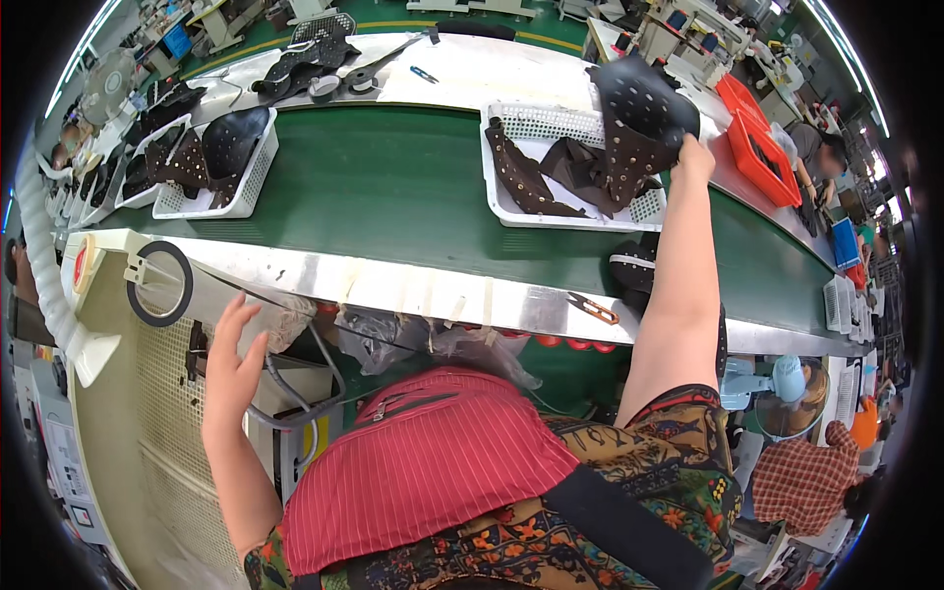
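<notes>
My right hand (692, 162), arm stretched out far right, grips the edge of a black studded shoe upper (644, 103). The upper hangs over the right side of a white perforated basket (500, 209), its lower brown studded part reaching down into it. Inside the basket lie more dark studded pieces (526, 177). My left hand (236, 359) is empty with its fingers apart, beside a black ring (159, 283) on the cream machine at the left. How far the hand is from the ring I cannot tell.
The basket stands on a green conveyor belt (383, 187). Another white basket (258, 162) with studded pieces is at the left. Orange-handled thread snips (594, 308) lie on the metal near edge, close to a dark shoe (632, 270). Red trays (762, 162) sit far right; people work beyond.
</notes>
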A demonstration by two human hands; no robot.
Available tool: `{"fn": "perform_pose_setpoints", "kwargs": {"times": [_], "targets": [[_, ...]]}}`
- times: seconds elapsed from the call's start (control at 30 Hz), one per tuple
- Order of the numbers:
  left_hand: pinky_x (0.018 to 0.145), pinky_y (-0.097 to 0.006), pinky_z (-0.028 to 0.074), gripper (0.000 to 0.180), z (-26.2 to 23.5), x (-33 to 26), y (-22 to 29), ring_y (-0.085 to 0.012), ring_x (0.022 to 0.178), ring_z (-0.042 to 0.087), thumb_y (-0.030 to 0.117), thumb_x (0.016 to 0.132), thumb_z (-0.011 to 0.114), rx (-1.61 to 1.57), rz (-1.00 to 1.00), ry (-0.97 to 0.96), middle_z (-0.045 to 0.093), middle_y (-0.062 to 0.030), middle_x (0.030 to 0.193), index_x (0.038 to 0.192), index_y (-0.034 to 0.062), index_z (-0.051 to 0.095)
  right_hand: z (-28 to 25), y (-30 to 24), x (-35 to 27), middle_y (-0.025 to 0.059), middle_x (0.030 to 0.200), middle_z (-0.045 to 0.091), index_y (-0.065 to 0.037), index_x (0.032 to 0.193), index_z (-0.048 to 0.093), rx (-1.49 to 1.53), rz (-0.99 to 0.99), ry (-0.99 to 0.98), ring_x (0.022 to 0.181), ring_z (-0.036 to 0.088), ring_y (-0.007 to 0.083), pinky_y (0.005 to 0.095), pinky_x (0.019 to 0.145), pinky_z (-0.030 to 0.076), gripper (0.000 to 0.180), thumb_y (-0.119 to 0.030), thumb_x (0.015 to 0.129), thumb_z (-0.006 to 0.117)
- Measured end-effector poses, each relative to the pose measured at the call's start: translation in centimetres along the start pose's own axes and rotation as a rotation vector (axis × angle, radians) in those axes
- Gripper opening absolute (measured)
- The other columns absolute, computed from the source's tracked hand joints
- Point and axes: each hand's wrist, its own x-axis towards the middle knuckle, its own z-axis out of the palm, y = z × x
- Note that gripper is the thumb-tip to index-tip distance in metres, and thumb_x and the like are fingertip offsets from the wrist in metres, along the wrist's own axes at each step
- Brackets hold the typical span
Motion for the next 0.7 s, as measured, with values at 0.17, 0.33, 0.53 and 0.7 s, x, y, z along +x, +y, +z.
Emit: {"fn": "perform_pose_setpoints", "kwargs": {"times": [0.17, 0.33, 0.53, 0.7], "targets": [[0.103, -0.038, 0.035, 0.039, 2.0, -6.0, -5.3, -0.0292, 0.125, 0.045, 0.006, 0.084, 0.056, -0.136, -0.298, -0.074, 0.042, -0.0182, 0.138, 0.123, 0.0023, 0.051, -0.8, 6.0, 0.9, 0.0148, 0.099, 0.065, 0.012, 0.108, 0.056, -0.147, -0.114, -0.096, 0.082, 0.064, 0.0230, 0.0328, 0.076, 0.051, 0.041, -0.009, 0.075, 0.069], [0.098, -0.036, 0.042, 0.037, 4.3, -7.7, -6.4, -0.0269, 0.116, 0.052, 0.004, 0.084, 0.057, -0.259, -0.351, -0.090, 0.044, -0.0159, 0.136, 0.121, 0.0021, 0.053, 2.4, 6.0, -8.5, 0.0100, 0.088, 0.067, 0.003, 0.108, 0.062, -0.390, -0.046, -0.572, 0.069, 0.063, 0.0147, 0.0270, 0.058, 0.048, 0.029, -0.010, 0.083, 0.057], [0.093, -0.034, 0.044, 0.034, 4.9, -6.8, -4.2, -0.0262, 0.114, 0.054, 0.006, 0.085, 0.058, -0.091, -0.207, -0.115, 0.048, -0.0151, 0.133, 0.118, 0.0034, 0.055, 4.0, 7.3, -12.6, 0.0129, 0.079, 0.068, -0.005, 0.105, 0.065, -1.073, -0.284, -0.837, 0.075, 0.065, 0.0238, 0.0351, 0.072, 0.050, 0.030, -0.025, 0.084, 0.059], [0.092, -0.034, 0.044, 0.033, 5.1, -8.3, -4.8, -0.0290, 0.110, 0.056, 0.007, 0.085, 0.059, -0.143, -0.273, -0.113, 0.053, -0.0152, 0.128, 0.117, 0.0039, 0.055, 2.5, 9.9, -11.5, 0.0181, 0.097, 0.067, -0.004, 0.107, 0.065, -1.463, -0.448, -0.955, 0.091, 0.065, 0.0296, 0.0385, 0.084, 0.048, 0.041, -0.035, 0.079, 0.064]]}}
